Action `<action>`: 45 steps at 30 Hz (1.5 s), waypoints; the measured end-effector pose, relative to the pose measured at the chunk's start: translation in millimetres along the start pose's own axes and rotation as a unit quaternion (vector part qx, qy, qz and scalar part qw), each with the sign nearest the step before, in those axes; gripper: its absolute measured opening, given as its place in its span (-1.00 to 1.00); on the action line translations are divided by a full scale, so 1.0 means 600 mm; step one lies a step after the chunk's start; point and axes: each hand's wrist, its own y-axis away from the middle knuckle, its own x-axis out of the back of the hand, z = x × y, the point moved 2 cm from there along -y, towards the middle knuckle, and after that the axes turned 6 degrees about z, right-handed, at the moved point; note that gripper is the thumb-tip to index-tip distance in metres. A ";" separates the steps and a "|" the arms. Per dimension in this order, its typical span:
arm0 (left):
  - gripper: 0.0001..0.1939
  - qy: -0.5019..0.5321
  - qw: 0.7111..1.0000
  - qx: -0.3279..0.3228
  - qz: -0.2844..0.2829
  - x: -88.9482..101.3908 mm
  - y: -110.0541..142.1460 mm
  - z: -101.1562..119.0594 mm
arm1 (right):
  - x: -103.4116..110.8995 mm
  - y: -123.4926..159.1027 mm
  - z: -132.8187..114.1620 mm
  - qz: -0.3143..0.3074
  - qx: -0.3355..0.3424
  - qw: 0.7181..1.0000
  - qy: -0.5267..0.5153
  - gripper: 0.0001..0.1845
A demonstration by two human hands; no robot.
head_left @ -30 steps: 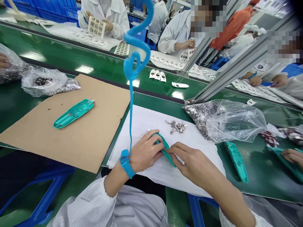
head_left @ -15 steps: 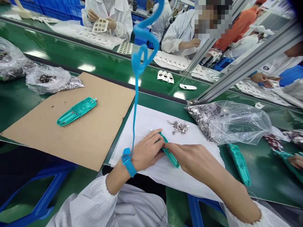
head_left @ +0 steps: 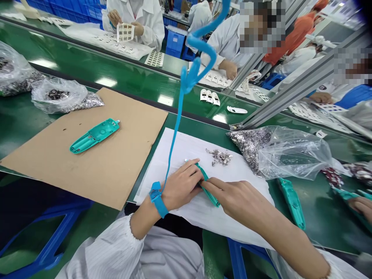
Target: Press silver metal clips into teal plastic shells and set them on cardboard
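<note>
My left hand point(head_left: 181, 185) grips the upper part of a long teal plastic casing point(head_left: 209, 195) on a white sheet point(head_left: 174, 155). My right hand point(head_left: 235, 199) presses its fingers against the casing's side, and the two hands hide much of it. A small pile of silvery metal pieces point(head_left: 219, 157) lies just beyond my hands. A blue anti-static wrist strap point(head_left: 157, 198) circles my left wrist, and its coiled cord point(head_left: 177, 120) rises out of view.
A second teal casing point(head_left: 94, 135) lies on brown cardboard point(head_left: 87, 170) at left, and a third point(head_left: 292, 203) lies on the green belt at right. Plastic bags of metal pieces point(head_left: 280, 153) sit nearby. A co-worker's hand point(head_left: 362, 205) is at the right edge.
My hands stay on the casing, with my right fingers shifted slightly along it. The view has turned a little, and the blue cord swings to the right.
</note>
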 end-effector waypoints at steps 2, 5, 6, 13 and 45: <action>-0.88 -0.002 1.000 -0.001 -0.003 0.000 0.001 0.000 | -0.001 0.004 0.004 0.001 -0.006 1.000 0.001 -0.46; -0.89 -0.005 1.000 -0.005 0.000 -0.001 0.002 -0.001 | 0.005 0.007 0.011 0.001 -0.032 0.999 -0.033 -0.55; -0.91 -0.007 1.000 -0.007 0.002 -0.001 0.003 -0.001 | 0.011 0.008 0.013 0.008 -0.049 0.997 -0.063 -0.59; -0.95 -0.031 0.999 -0.021 0.012 -0.005 0.004 -0.004 | 0.044 0.001 0.022 0.305 -0.337 0.702 -0.548 -0.70; -0.82 -0.116 0.992 -0.030 -0.031 -0.005 0.001 0.003 | -0.042 -0.060 -0.041 0.416 -0.419 0.450 -0.670 -0.62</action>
